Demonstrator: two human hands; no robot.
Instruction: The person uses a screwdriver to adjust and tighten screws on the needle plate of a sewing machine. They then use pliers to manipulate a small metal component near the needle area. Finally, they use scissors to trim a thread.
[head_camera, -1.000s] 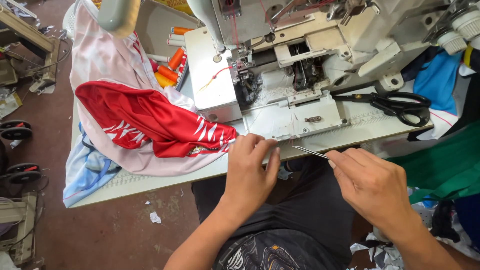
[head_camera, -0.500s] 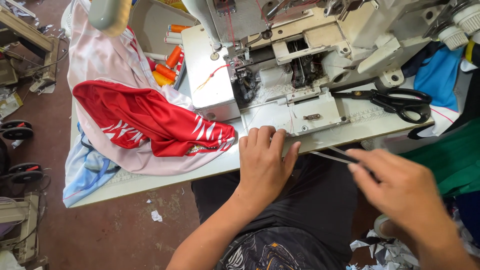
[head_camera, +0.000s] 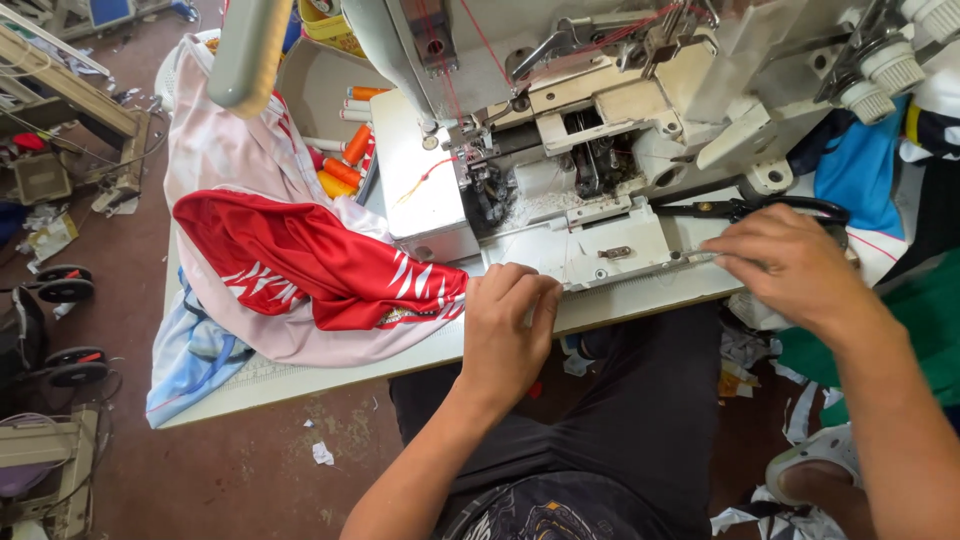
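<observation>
My left hand (head_camera: 505, 335) rests with curled fingers on the front edge of the white sewing table (head_camera: 300, 365), just right of a red and white garment (head_camera: 320, 260). It holds nothing that I can see. My right hand (head_camera: 790, 265) is over the table at the right and pinches thin metal tweezers (head_camera: 692, 257), which lie flat against the base of the white overlock sewing machine (head_camera: 560, 150). Black scissors (head_camera: 790, 207) lie just behind that hand. Red thread runs through the machine's head.
A pale pink cloth (head_camera: 230, 150) and a light blue cloth (head_camera: 185, 355) hang over the table's left end. Orange and yellow thread cones (head_camera: 345, 160) lie behind the garment. Blue and green fabric is piled at the right. Scraps litter the floor, and a small cart stands at the left.
My right hand has moved up from in front of my lap to the table beside the scissors, carrying the tweezers. My left hand has stayed at the table's edge.
</observation>
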